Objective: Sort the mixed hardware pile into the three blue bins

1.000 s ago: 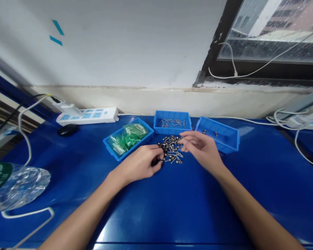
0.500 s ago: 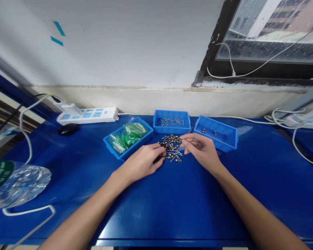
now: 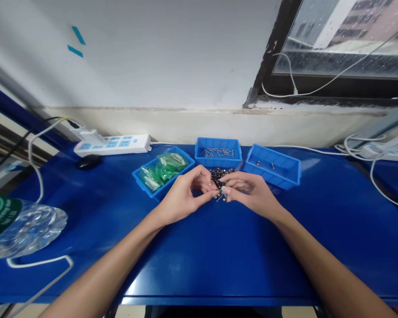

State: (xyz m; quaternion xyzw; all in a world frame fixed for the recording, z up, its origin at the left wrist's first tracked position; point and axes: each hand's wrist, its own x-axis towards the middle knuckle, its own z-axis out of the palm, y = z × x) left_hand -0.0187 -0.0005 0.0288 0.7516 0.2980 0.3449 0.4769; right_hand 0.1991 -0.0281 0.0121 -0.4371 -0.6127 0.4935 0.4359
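A pile of small metal screws, some dark or brass-coloured and some silver, lies on the blue table between my hands. My left hand has thumb and fingers pinched together at the pile's near side. Facing it, my right hand is also closed in a pinch, its fingertips nearly meeting the left ones. A small screw shows at the meeting fingertips; its details are too small to tell. Behind the pile, a blue bin holds several silver screws. Another blue bin at the right contains two brass-coloured screws.
At the left, a third blue bin contains green and clear plastic bags. A power strip and a black mouse sit behind it. A water bottle stands at the far left, and white cables run along the back and right.
My left hand has lifted from the pile's left side and turned towards my right hand. The right hand has come slightly nearer to me, and the fingertips of both now meet over the pile.
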